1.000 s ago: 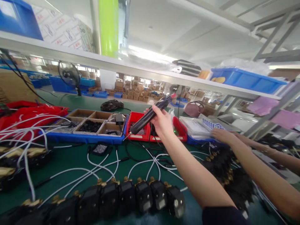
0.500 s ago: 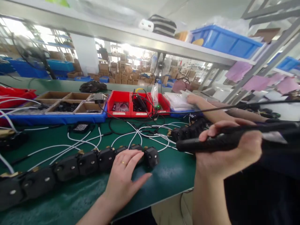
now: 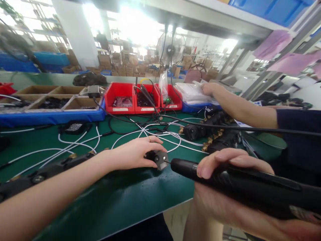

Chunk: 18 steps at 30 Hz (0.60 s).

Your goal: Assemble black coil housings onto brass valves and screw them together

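My left hand (image 3: 136,152) is closed around a small black boxy housing (image 3: 162,160), which has silvery screw-like spots on the face turned to the right. In my right hand (image 3: 233,187) lies a black electric screwdriver (image 3: 215,174), held level with its tip pointing left. Its thin bit reaches the housing's face near the lower spot; whether it sits in a screw head I cannot tell. More black housings (image 3: 45,174) with brass fittings and white cables stand in a row, partly hidden behind my left forearm.
White cables (image 3: 150,132) cross the green bench (image 3: 120,197). Red bins (image 3: 120,107) and a blue divided tray (image 3: 62,117) line the back. Further housings (image 3: 213,134) lie to the right. A co-worker's arm (image 3: 240,103) reaches toward white plastic bags (image 3: 190,92). A black cord (image 3: 240,128) runs across.
My left hand has taken hold of the end housing and turned it toward the right. The screwdriver has come down and left to it. The view has tilted downward.
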Motion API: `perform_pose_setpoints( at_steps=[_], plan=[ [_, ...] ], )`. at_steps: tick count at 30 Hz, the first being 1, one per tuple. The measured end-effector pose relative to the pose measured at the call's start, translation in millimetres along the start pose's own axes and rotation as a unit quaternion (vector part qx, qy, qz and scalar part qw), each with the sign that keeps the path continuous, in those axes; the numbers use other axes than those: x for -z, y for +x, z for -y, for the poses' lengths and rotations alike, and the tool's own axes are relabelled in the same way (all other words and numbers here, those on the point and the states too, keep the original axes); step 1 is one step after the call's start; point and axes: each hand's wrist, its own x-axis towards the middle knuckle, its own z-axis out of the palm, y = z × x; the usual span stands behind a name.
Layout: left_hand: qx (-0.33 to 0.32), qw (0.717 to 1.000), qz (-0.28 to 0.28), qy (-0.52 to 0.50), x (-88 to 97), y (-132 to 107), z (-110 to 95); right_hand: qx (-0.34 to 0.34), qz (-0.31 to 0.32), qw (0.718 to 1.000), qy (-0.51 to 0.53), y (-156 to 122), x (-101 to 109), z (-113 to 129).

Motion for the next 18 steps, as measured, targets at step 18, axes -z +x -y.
perform_pose_setpoints(
  at_steps=[18],
  plan=[
    [-0.144, 0.969, 0.102, -0.175, 6.5, 33, 40, -0.001, 0.094, 0.995, 0.044, -18, 17, -4]
  ],
)
